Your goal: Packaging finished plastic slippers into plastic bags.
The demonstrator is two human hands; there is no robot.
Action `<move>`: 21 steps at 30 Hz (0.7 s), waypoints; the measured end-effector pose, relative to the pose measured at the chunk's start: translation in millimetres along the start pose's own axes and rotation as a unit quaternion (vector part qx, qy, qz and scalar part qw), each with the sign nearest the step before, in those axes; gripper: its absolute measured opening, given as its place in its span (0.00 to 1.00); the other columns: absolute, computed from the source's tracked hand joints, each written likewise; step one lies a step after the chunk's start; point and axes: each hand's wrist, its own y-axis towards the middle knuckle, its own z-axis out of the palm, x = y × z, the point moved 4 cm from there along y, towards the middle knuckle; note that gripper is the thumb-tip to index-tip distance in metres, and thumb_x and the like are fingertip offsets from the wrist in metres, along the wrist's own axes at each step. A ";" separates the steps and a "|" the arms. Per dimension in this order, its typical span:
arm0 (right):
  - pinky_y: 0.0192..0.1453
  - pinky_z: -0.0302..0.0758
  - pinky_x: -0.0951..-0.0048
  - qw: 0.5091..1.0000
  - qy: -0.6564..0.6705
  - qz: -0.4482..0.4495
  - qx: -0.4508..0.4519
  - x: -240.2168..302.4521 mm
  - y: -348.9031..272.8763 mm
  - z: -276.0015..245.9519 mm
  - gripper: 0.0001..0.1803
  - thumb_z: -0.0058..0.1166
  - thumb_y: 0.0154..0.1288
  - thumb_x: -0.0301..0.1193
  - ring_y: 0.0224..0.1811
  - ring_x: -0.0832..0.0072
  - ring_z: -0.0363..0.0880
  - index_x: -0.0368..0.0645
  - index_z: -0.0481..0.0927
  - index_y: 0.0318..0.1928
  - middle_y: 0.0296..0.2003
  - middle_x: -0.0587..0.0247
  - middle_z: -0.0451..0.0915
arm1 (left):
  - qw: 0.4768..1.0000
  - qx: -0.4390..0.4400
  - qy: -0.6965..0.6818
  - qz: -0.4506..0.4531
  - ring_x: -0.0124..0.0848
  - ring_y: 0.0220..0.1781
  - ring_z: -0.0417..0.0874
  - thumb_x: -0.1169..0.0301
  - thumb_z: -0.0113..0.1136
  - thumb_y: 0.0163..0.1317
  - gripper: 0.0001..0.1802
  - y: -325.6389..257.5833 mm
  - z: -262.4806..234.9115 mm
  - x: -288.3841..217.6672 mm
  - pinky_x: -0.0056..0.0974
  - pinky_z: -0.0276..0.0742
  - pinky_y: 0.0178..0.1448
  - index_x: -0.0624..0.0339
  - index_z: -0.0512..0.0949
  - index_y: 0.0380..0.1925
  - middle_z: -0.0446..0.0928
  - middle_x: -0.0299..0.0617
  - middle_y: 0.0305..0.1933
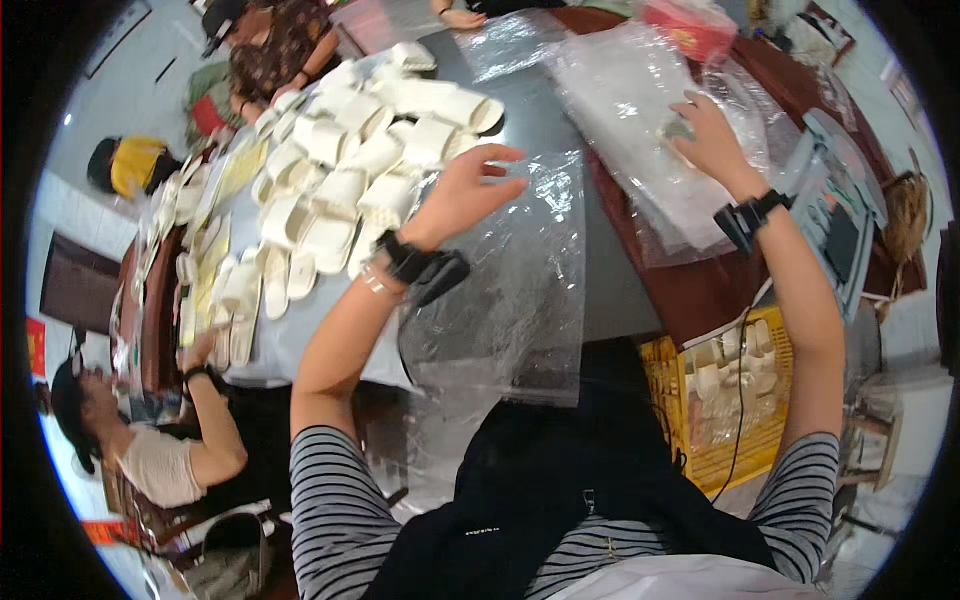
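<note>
My left hand (472, 192) is held over the near part of the grey table, its fingers apart and nothing visible between them. Just beneath and beside it lies a clear plastic bag (510, 285), which hangs over the table's front edge; whether the fingertips touch the bag I cannot tell. My right hand (715, 145) reaches over a stack of clear plastic bags (630, 110) on the right, with thumb and fingers spread. A heap of cream-white slide sandals (345, 165) covers the table left of my left hand.
A yellow crate (725, 400) of wrapped white sandals stands below on the right, a black cable crossing it. A pale blue machine (835, 225) is at the far right. A red container (690, 30) sits behind the bags. Co-workers sit left (150, 450) and across (275, 50).
</note>
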 end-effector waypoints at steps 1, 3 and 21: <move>0.69 0.69 0.56 1.000 0.014 -0.011 0.009 29.2 -0.2 -10.2 0.29 0.63 0.55 0.32 0.67 0.46 0.67 0.42 0.78 0.60 0.64 0.41 0.69 | 0.999 -0.012 0.038 -0.014 0.32 0.60 0.77 0.65 0.69 0.62 0.22 -37.3 -17.3 3.8 0.38 0.75 0.61 0.60 0.78 0.55 0.77 0.42 0.60; 0.68 0.70 0.58 0.971 0.207 -0.013 0.123 97.6 -3.5 -21.8 0.29 0.64 0.57 0.33 0.69 0.51 0.66 0.43 0.77 0.60 0.65 0.44 0.68 | 0.990 -0.016 0.142 -0.006 0.33 0.61 0.76 0.63 0.70 0.61 0.23 -108.2 -41.8 7.4 0.41 0.71 0.66 0.56 0.79 0.55 0.77 0.43 0.60; 0.51 0.78 0.76 0.826 0.543 0.126 -0.087 196.7 -26.1 -10.1 0.38 0.58 0.55 0.15 0.56 0.70 0.79 0.46 0.69 0.69 0.68 0.62 0.66 | 0.917 -0.172 0.342 0.112 0.46 0.70 0.70 0.71 0.62 0.62 0.22 -223.0 31.4 67.9 0.54 0.64 0.72 0.49 0.79 0.57 0.75 0.40 0.65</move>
